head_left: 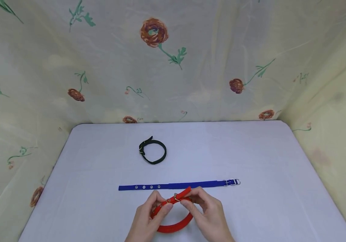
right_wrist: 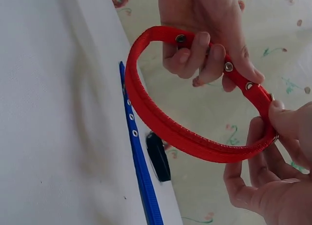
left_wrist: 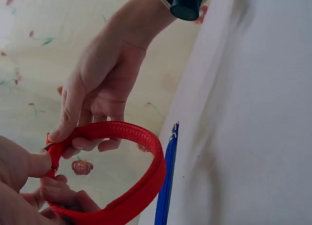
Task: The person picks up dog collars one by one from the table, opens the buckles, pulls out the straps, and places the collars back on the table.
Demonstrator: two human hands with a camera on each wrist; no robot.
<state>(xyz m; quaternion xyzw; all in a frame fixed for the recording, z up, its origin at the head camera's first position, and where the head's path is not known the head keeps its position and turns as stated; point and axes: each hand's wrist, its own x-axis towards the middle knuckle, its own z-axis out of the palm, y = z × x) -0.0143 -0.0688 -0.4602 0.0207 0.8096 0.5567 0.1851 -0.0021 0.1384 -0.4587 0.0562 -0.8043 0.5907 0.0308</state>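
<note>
A red collar, bent into a loop, is held up by both hands near the front of the table. My left hand pinches the strap beside its metal eyelets, thumb on the near side. Close to the metal buckle, my right hand grips the other side of the loop. The strap's tip sticks up past the buckle between the hands. In the right wrist view the eyelet strap runs from the left fingers to the buckle. Just behind the hands, a blue collar lies straight across the table.
A black collar, buckled into a ring, lies farther back on the white table. The blue collar's buckle and ring point right, its row of eyelets left. Flowered curtains hang behind the table and at its sides.
</note>
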